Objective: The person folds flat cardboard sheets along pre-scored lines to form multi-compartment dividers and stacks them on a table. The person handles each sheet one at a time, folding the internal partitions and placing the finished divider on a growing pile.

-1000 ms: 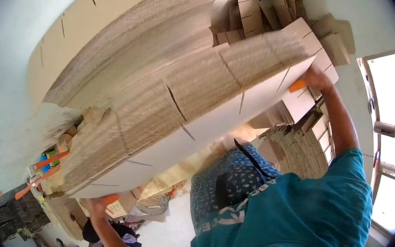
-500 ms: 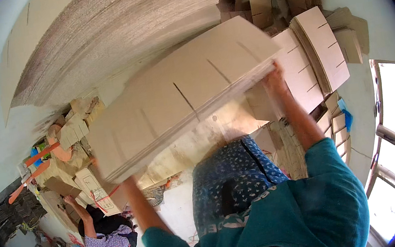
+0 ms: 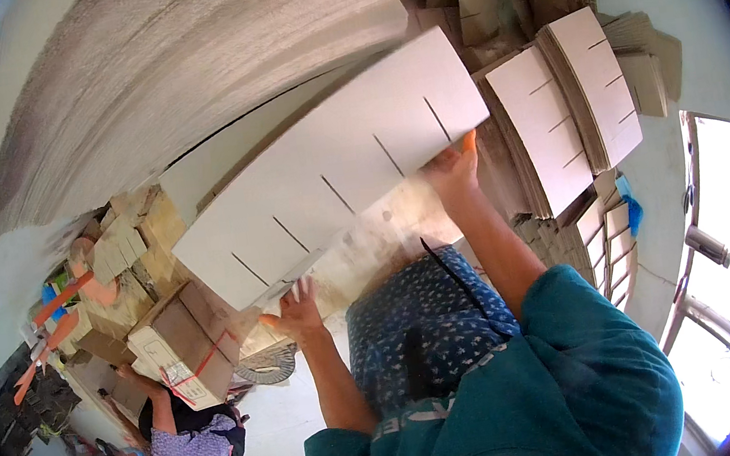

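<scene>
A stack of slotted cardboard strips (image 3: 331, 173) lies at a slant in front of me, its row of dark slits along the near edge. My left hand (image 3: 296, 311) is just below that edge, towards its left end, with fingers and thumb spread; a slight gap or light touch there is hard to tell apart. Against the near edge at the right end rests my right hand (image 3: 454, 170), with a digit stretched up at the corner. Its other fingers are blurred and partly hidden, but it does not look wrapped around the stack.
A tall pile of large cardboard sheets (image 3: 180, 59) rises at the back left. More slotted stacks (image 3: 544, 128) stand at the right. A patterned blue cloth (image 3: 423, 330) is before my body. At the lower left, a co-worker (image 3: 191, 445) sits near a carton (image 3: 184, 350) and an orange-bladed fan (image 3: 61, 315).
The cardboard stack has come down farther back, against the sheets. My left hand has come off its left end and spread open; my right hand has shifted left along the near edge.
</scene>
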`<state>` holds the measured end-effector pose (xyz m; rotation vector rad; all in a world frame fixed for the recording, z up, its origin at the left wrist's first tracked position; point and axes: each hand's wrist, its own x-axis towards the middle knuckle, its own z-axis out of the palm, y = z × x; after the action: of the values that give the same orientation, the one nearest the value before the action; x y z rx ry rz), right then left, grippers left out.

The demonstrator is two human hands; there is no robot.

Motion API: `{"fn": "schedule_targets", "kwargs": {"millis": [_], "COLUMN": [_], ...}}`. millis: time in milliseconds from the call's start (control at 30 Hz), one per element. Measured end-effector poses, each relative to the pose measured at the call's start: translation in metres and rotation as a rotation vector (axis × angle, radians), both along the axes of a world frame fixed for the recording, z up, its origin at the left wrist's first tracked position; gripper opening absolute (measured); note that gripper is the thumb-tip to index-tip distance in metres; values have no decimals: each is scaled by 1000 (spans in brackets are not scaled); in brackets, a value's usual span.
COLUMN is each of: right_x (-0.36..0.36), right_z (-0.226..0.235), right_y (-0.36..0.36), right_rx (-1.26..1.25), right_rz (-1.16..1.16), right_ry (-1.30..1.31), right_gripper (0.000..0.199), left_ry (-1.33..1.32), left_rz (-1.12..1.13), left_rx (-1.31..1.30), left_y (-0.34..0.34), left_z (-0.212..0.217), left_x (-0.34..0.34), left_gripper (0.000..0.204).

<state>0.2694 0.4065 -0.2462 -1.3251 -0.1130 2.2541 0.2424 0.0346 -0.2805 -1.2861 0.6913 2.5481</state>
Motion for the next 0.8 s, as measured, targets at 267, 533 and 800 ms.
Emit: {"fn": "schedule_targets", "kwargs": {"millis": [267, 533, 800], "right_x": [-30, 1, -21], "right_z": [15, 11, -8], "right_y": [-15, 22, 103], "right_rx": [-20, 473, 957], "right_rz": [60, -19, 546], "right_ry": [-115, -512, -593], "right_gripper": [85, 91, 74], "left_ry": [265, 274, 201], "left_rz": [-202, -134, -448], "left_rx": [-526, -1166, -832], "left_y": [5, -17, -56], "left_z": [38, 23, 3], "left_x": [-160, -153, -193], "left_gripper": [80, 72, 67]}}
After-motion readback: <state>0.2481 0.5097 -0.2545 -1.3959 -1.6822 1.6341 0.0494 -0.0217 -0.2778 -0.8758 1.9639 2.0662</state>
